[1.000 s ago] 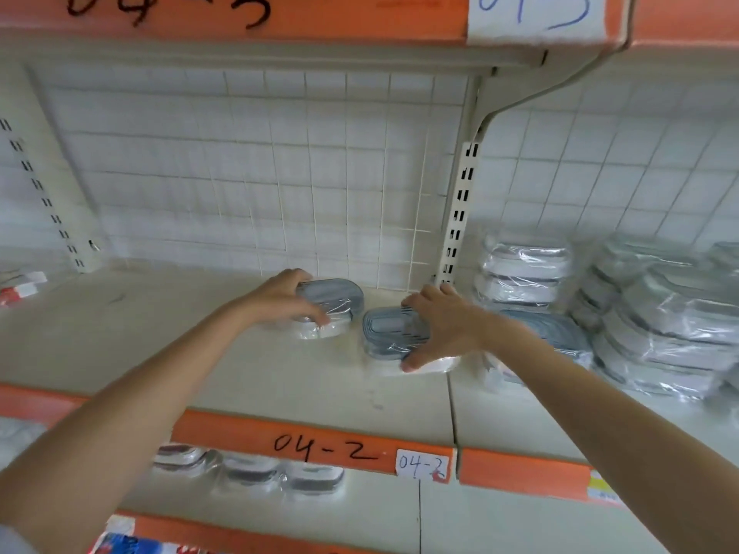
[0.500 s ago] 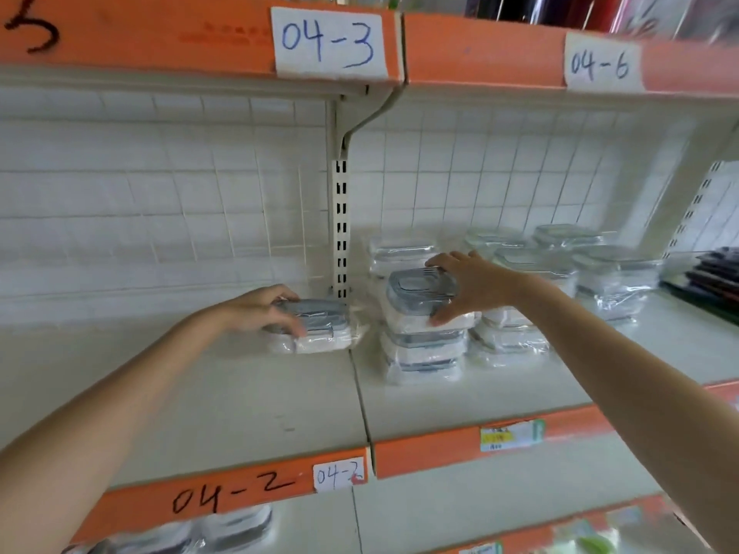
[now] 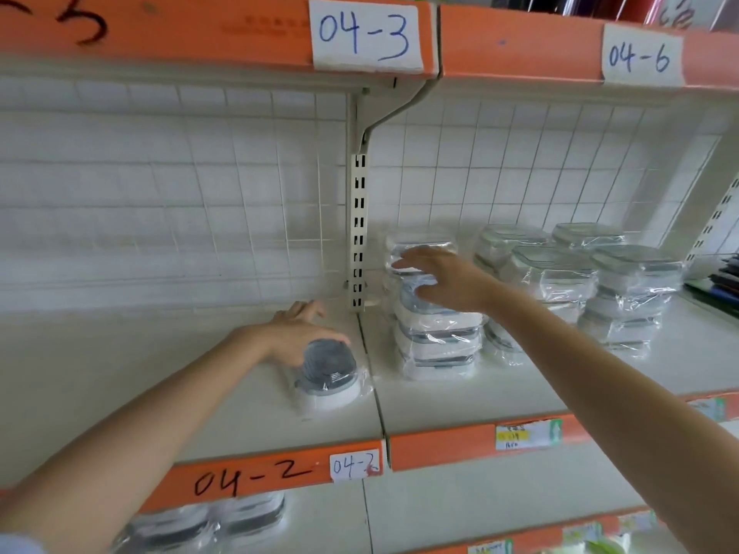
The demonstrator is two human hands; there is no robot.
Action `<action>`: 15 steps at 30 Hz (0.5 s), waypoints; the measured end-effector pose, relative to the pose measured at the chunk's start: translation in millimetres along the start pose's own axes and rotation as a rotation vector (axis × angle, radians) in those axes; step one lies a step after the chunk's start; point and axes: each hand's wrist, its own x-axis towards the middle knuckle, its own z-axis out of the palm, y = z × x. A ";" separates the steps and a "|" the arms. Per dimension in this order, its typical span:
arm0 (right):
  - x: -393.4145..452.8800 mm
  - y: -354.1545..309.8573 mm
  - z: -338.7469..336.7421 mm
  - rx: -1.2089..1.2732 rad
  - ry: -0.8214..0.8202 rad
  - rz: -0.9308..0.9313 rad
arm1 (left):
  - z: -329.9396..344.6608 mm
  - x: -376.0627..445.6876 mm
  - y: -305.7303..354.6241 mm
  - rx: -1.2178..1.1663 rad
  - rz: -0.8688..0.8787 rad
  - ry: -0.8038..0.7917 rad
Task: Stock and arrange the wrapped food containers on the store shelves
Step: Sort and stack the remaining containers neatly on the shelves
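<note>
Clear-wrapped white container with grey lid [image 3: 328,375] sits on the shelf [image 3: 120,373] — left hand [image 3: 298,337] touching, fingers spread; right hand [image 3: 444,279] hovers spread over the wrapped stack [image 3: 438,341].

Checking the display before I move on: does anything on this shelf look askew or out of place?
Yes. One wrapped grey-lidded container sits alone and tilted on the left shelf bay under the left hand, apart from the neat stacks of wrapped containers on the right.

Upper shelf edge [image 3: 200,30] — paper tags "04-3" [image 3: 366,36] at 12 o'clock, "04-6" [image 3: 641,57] at 1 o'clock. Lower shelf edge [image 3: 440,447] — handwritten "04-2" [image 3: 252,479], paper tag "04-2" [image 3: 354,465] at 6 o'clock. Price tag [image 3: 528,434] unreadable.
</note>
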 end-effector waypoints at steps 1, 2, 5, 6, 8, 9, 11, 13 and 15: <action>1.2 -11.6 3.7 0.049 0.014 -0.012 | 1.7 -1.3 -0.7 0.076 0.015 0.023; 2.8 -22.0 8.3 0.093 0.002 -0.010 | 4.4 -3.2 -1.5 0.120 0.007 0.053; 8.1 -44.9 36.1 0.102 -0.162 0.029 | 14.1 -9.3 -5.4 0.025 -0.162 0.210; 9.1 -50.2 49.7 0.046 -0.252 0.056 | 16.5 -10.8 -5.4 -0.060 -0.245 0.273; 8.7 -58.3 78.4 -0.057 -0.439 0.126 | 18.3 -15.1 -2.2 -0.206 -0.399 0.343; 7.7 -62.0 89.9 -0.062 -0.513 0.176 | 19.1 -17.1 0.0 -0.266 -0.452 0.316; 6.7 -68.6 101.3 0.021 -0.603 0.220 | 23.7 -23.7 5.0 -0.368 -0.493 0.174; 6.3 -73.3 101.0 0.251 -0.628 0.257 | 29.4 -34.6 10.8 -0.337 -0.487 0.072; 7.5 -76.6 95.2 0.245 -0.600 0.211 | 35.0 -43.0 10.9 -0.244 -0.484 0.087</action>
